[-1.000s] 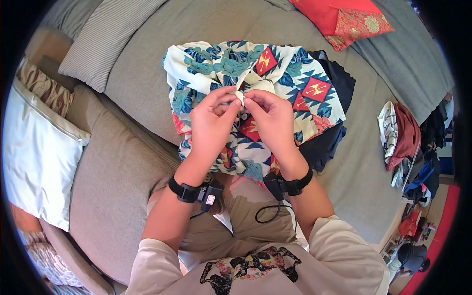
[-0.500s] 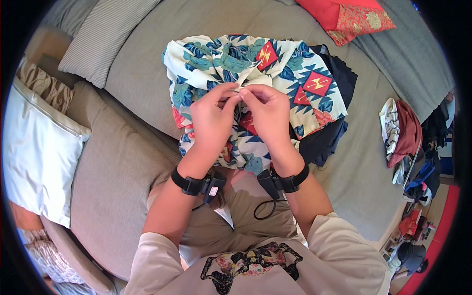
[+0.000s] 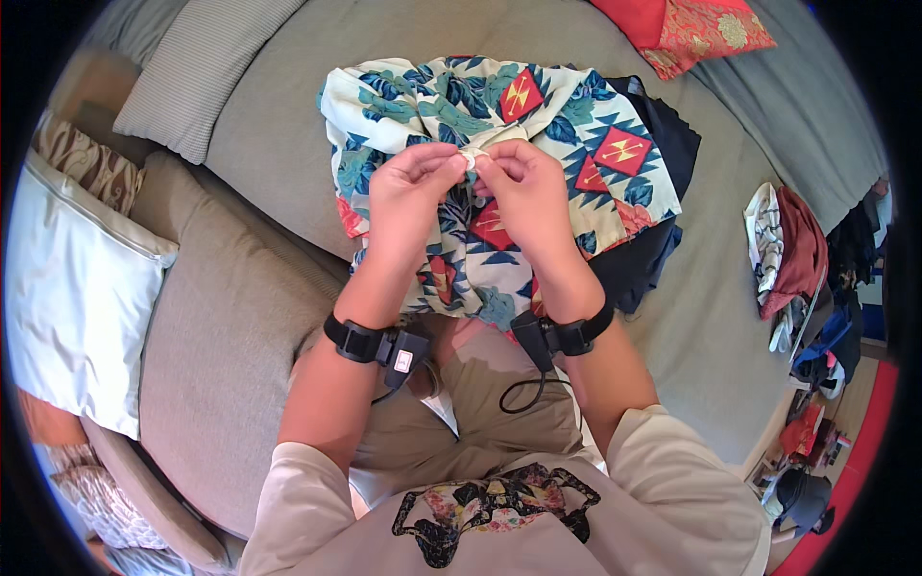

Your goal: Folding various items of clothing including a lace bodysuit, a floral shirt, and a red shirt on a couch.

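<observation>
A patterned shirt (image 3: 403, 110), cream with teal flowers and red diamonds, lies spread in front of me. Both hands meet over its middle. My left hand (image 3: 408, 197) pinches a light edge of the cloth between thumb and forefinger. Fingertip to fingertip with it, my right hand (image 3: 528, 187) grips the same edge, closed as well. A small pale spot shows between the thumbs; whether it is a button or folded cloth I cannot tell. Dark cloth (image 3: 667, 144) sticks out from under the shirt's right side.
The shirt rests on a grey-brown couch (image 3: 279, 106). A striped cushion (image 3: 197, 82) and a shiny white cushion (image 3: 86, 298) are at the left, a red brocade cushion (image 3: 706, 38) at the far right. Crumpled clothes (image 3: 797, 250) lie along the right edge, with a dark cap (image 3: 805, 499) lower down.
Both hands have shifted slightly away from me with the pinched edge, and the wrists have spread a little. More pale cloth shows between the fingertips.
</observation>
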A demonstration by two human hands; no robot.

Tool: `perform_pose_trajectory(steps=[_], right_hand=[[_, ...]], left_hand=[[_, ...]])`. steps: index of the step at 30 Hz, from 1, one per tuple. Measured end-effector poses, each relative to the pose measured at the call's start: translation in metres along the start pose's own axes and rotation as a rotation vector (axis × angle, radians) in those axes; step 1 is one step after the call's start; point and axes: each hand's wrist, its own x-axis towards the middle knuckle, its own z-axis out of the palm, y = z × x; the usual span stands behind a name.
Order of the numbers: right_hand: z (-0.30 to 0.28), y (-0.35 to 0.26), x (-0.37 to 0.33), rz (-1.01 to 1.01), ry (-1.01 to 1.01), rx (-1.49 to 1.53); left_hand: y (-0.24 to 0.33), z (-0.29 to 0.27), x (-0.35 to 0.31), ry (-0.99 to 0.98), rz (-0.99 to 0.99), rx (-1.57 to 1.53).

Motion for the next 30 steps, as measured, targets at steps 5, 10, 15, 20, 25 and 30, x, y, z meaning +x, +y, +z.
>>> perform_pose_trajectory(steps=[5,10,15,20,25,30], right_hand=[[-0.008,0.005,0.006,0.063,-0.032,0.166],[-0.014,0.008,0.018,0.080,0.024,0.328],[-0.009,0.011,0.018,-0.110,0.138,0.086],[-0.011,0.023,-0.002,-0.106,-0.039,-0.743],[-0.010,0.035,-0.007,-0.193,-0.067,-0.995],[-0.019,0.035,-0.008,-0.218,-0.099,-0.907]], left_hand=[[-0.001,0.000,0.007,0.006,0.148,0.284],[0.000,-0.019,0.001,0.007,0.199,0.948],[-0.009,-0.028,0.003,-0.016,0.192,1.246],[-0.025,-0.023,0.014,0.044,0.173,1.399],[-0.014,-0.031,0.023,-0.076,0.171,1.328],[-0.003,-0.027,0.018,0.003,0.353,1.309]])
